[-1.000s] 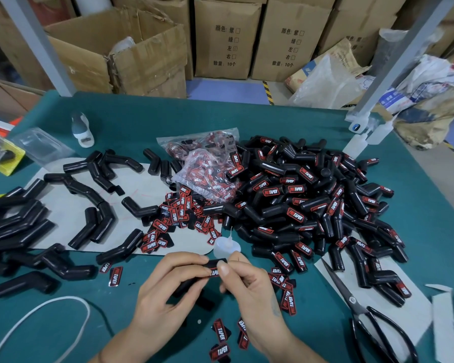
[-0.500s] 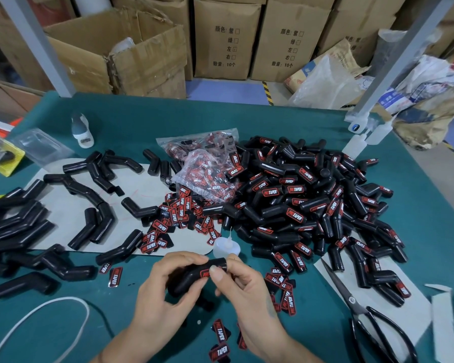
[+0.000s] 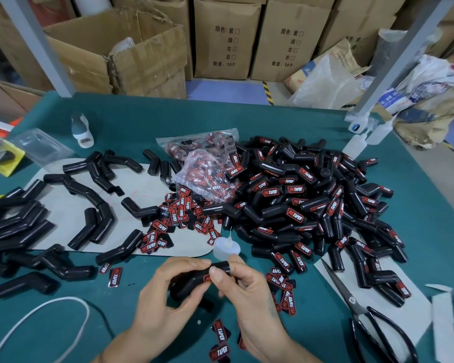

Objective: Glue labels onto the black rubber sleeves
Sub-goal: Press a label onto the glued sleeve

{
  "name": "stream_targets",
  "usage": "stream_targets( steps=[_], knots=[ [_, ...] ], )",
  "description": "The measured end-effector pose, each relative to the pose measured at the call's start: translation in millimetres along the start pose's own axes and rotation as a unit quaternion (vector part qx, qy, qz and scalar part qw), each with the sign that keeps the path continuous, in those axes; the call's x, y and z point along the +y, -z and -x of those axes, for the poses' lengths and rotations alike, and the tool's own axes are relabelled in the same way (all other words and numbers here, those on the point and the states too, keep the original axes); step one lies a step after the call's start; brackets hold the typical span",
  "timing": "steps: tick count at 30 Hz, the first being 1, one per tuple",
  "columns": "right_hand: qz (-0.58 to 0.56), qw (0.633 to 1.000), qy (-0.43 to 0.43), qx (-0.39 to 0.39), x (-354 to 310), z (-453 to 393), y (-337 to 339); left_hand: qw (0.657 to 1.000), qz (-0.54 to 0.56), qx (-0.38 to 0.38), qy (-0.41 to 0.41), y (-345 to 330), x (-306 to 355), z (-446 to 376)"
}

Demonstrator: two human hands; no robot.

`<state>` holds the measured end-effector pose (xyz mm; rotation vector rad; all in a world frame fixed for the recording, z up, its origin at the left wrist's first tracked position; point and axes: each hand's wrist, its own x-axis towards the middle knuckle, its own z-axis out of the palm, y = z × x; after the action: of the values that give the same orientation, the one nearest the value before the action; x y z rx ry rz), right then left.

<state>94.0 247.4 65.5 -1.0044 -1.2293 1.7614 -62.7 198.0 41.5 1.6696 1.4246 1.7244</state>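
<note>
A sleeve (image 3: 194, 281) is gripped at 6 o'clock by the left hand (image 3: 165, 305); its label (image 3: 207, 277) is pinched by right hand (image 3: 247, 292) fingers (image 3: 215, 274); skewing is risked if pressure slips before the glue sets.

Both forearms entering from the lower edge and converging at centre, left hand (image 3: 165, 297) curled around the bent black sleeve (image 3: 192, 281) with fingertips meeting on top, right hand (image 3: 247, 292) gripping its upper end, thumb (image 3: 216, 274) pressed flat on the red label (image 3: 207, 277).
</note>
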Motion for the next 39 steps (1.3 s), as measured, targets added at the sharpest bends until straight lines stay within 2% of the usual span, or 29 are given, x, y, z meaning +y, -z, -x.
stream_targets(
  steps=[5, 10, 14, 17, 20, 27, 31, 39],
  knots=[
    [0.002, 1.0, 0.008, 0.009, -0.4, 0.2, -1.4, 1.0, 0.011, -0.004, -0.013, 0.1, 0.6, -2.7],
    [0.019, 1.0, 0.01, -0.007, -3.0, 0.1, 0.0, 0.998, -0.031, -0.027, -0.056, 4.4, -1.2, -7.1],
    [0.092, 0.994, 0.048, -0.029, -9.7, 0.1, 1.4, 0.999, 0.017, -0.008, 0.031, 5.2, 2.3, -9.7],
    [0.118, 0.989, 0.087, -0.031, -11.5, -0.2, -0.6, 0.986, 0.113, 0.004, 0.123, 4.2, 4.8, -11.3],
    [0.142, 0.985, 0.096, -0.02, -10.3, -0.8, -0.3, 0.973, 0.154, -0.012, 0.17, 3.4, 6.2, -11.4],
    [0.196, 0.975, 0.099, -0.034, -9.1, -2.2, 1.8, 0.968, 0.146, -0.046, 0.2, 9.4, 10.4, -16.3],
    [0.239, 0.962, 0.093, -0.09, -10.4, 0.6, 1.1, 0.965, 0.131, -0.058, 0.22, 13.2, 9.4, -17.8],
    [0.243, 0.958, 0.106, -0.112, -13.1, 4.1, 3.5, 0.971, 0.116, -0.072, 0.197, 17.2, 10.0, -22.4]
  ],
)
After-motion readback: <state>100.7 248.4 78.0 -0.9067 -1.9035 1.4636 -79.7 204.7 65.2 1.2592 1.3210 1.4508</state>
